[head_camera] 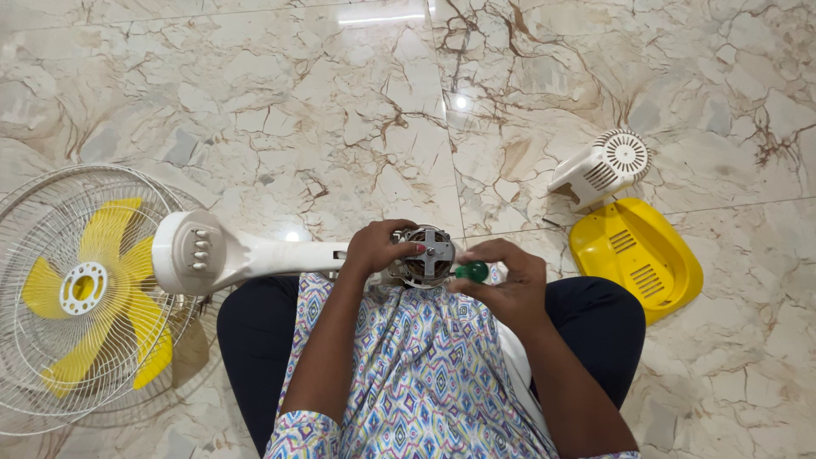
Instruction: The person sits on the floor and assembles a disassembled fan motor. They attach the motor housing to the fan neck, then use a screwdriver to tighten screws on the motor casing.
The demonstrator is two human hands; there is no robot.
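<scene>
A bare fan motor [427, 253] with a metal cross bracket rests on my lap, joined to a white fan body [246, 255] that lies off to the left. My left hand [380, 248] grips the motor's left side. My right hand [508, 285] holds a green-handled screwdriver [472, 272], its tip pointing at the motor's right side.
A white wire fan guard [51, 357] with yellow blades [102, 297] lies on the marble floor [340, 110] at left. A white vented motor cover [605, 167] and a yellow plastic cover [637, 255] lie at right, near my knee.
</scene>
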